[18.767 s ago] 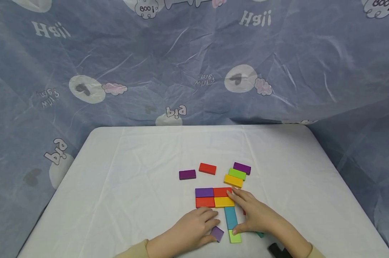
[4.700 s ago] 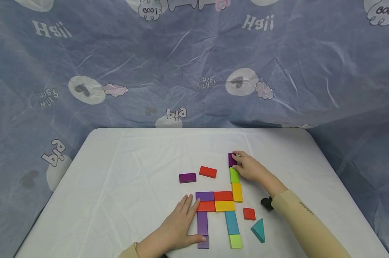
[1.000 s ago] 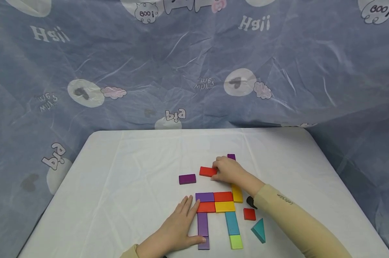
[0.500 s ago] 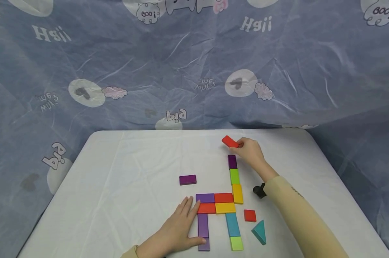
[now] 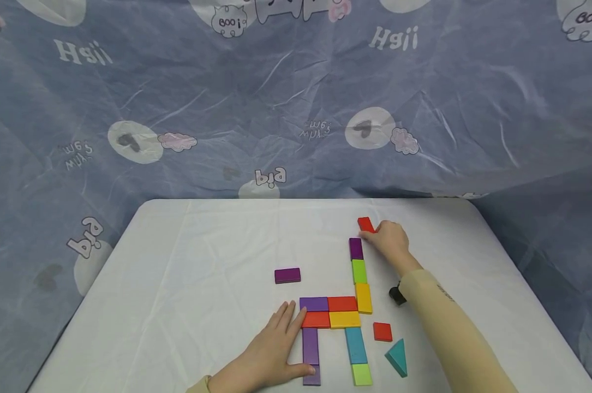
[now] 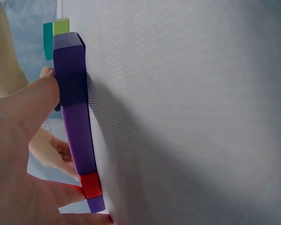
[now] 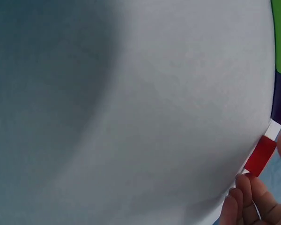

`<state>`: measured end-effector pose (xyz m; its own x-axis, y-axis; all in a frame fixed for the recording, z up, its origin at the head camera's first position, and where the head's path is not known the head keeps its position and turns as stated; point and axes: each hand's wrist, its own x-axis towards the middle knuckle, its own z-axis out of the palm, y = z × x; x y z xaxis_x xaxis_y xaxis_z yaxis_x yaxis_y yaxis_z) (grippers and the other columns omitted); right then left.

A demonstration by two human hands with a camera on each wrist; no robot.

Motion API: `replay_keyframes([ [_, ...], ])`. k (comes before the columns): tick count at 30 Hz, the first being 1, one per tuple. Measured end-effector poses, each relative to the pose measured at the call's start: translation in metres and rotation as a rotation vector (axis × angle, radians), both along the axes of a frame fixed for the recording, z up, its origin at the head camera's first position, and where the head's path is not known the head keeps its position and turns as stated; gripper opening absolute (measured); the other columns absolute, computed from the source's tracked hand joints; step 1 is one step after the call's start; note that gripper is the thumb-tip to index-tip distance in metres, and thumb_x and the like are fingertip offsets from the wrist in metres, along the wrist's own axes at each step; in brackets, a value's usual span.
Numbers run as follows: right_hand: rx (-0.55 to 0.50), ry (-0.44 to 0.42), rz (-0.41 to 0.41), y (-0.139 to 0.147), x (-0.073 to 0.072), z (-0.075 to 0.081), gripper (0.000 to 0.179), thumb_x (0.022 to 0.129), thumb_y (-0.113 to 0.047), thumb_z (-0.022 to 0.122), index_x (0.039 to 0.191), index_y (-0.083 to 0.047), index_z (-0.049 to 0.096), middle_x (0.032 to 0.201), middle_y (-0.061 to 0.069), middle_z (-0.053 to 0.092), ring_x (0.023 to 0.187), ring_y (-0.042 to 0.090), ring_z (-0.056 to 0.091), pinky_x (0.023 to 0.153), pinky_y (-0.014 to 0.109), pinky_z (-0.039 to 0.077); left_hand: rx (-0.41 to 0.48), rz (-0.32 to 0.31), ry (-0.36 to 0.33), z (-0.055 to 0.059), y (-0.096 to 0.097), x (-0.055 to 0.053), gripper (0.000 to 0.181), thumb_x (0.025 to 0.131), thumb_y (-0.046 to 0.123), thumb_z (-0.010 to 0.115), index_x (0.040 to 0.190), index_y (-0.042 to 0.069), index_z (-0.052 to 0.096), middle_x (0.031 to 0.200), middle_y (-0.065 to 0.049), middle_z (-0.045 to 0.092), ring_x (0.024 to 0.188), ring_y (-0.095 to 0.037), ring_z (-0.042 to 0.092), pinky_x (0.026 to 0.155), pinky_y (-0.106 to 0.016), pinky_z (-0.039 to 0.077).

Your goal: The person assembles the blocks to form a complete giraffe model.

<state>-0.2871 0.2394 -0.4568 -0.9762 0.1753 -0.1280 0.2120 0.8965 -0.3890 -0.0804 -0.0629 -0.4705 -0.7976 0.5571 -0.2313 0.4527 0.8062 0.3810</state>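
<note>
My right hand (image 5: 393,240) pinches a red block (image 5: 366,224) just beyond the dark purple block (image 5: 356,248) at the far end of a column. In the right wrist view, a gap shows between this red block (image 7: 261,156) and the purple one. Below in the column lie a green block (image 5: 359,271) and a yellow block (image 5: 363,298). My left hand (image 5: 268,352) rests spread along the left side of a flat block figure, its thumb at the lower purple block (image 5: 311,375) and a fingertip at a red block (image 5: 316,320). A blue block (image 5: 356,345) forms another leg.
A loose purple block (image 5: 287,275) lies left of the column. To the right are a red square block (image 5: 382,332) and a teal triangular block (image 5: 396,358). The white table (image 5: 217,245) ends at a blue printed curtain (image 5: 276,98).
Since the oldest frame, purple blocks form a left leg and the purple, green and yellow blocks a straight column. My right hand has carried the red block from left of the column to its far end.
</note>
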Motion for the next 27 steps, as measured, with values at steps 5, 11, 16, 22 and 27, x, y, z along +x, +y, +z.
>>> replay_keyframes([
  [5,-0.042,0.079,0.151,0.005,-0.006,-0.004,0.037,0.096,-0.024,0.06,0.119,0.005,0.062,0.113,0.024,0.062,0.103,0.038,0.058,0.094,0.047,0.051,0.0,0.004,0.001,-0.001,-0.001,-0.001,0.104,0.08,0.072,0.061,0.157,0.012,0.024,0.162,-0.018,0.023,0.149,-0.036,0.025,0.113,-0.051,0.037],
  [11,-0.08,-0.003,0.434,0.016,-0.017,-0.003,0.055,0.094,0.001,0.053,0.148,0.001,0.041,0.157,0.021,0.033,0.144,0.045,0.029,0.117,0.058,0.024,-0.006,-0.002,0.006,-0.003,-0.001,-0.001,0.105,0.08,0.073,0.06,0.157,0.012,0.024,0.163,-0.017,0.022,0.149,-0.035,0.024,0.115,-0.049,0.035],
  [16,-0.058,-0.009,0.442,0.015,-0.017,-0.004,0.052,0.096,-0.005,0.058,0.146,0.002,0.044,0.154,0.023,0.037,0.141,0.045,0.033,0.116,0.058,0.027,-0.005,-0.011,0.023,-0.002,-0.002,0.0,0.105,0.08,0.073,0.06,0.157,0.012,0.023,0.163,-0.017,0.022,0.15,-0.034,0.024,0.116,-0.049,0.034],
  [22,-0.024,0.11,0.417,0.003,-0.016,-0.009,0.041,0.096,-0.009,0.062,0.134,0.005,0.056,0.145,0.024,0.049,0.135,0.043,0.044,0.113,0.054,0.035,-0.011,-0.012,0.026,-0.002,-0.001,0.0,0.105,0.081,0.073,0.059,0.157,0.011,0.023,0.163,-0.017,0.022,0.15,-0.034,0.024,0.117,-0.048,0.033],
  [27,-0.007,0.133,0.427,-0.004,-0.015,-0.009,0.037,0.096,-0.008,0.057,0.131,0.004,0.06,0.142,0.023,0.052,0.133,0.042,0.047,0.111,0.054,0.037,-0.019,-0.005,0.016,-0.003,-0.001,-0.002,0.105,0.08,0.073,0.059,0.157,0.012,0.023,0.163,-0.017,0.022,0.15,-0.034,0.024,0.116,-0.048,0.034],
])
